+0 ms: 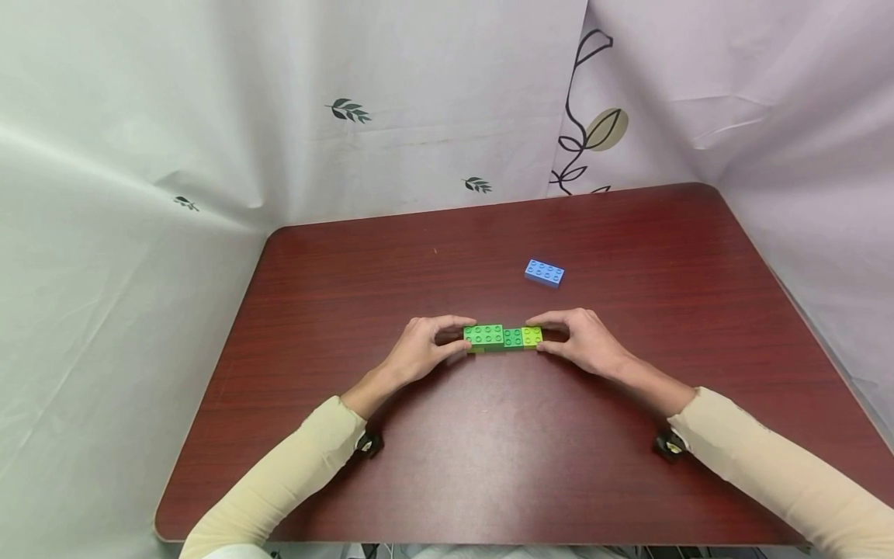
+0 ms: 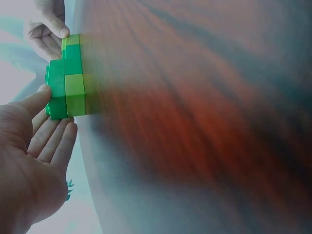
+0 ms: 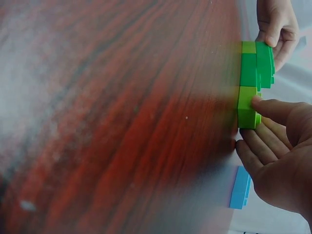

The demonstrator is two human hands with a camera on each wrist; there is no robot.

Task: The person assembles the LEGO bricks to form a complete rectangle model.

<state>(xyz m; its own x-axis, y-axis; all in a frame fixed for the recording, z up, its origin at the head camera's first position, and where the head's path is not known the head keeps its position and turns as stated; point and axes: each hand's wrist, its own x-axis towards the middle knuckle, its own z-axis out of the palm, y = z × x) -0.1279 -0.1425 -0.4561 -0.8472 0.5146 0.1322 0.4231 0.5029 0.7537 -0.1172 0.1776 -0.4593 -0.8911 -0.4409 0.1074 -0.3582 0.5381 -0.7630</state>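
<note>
A row of toy building bricks lies on the table in front of me. A bright green eight-stud brick (image 1: 483, 335) sits on top at the left end, over a lime brick (image 2: 75, 95) and part of a darker green brick (image 1: 513, 339). Another lime brick (image 1: 531, 336) forms the right end, its studs bare. My left hand (image 1: 417, 347) pinches the upper green brick at its left end, between thumb and fingers. At the other end my right hand (image 1: 592, 341) pinches the right lime brick, thumb on the near side and fingers on the far side.
A blue eight-stud brick (image 1: 544, 273) lies on the dark red wooden table (image 1: 489, 450), beyond the row and slightly right. Pale patterned cloth (image 1: 433, 116) hangs behind the table and along its sides.
</note>
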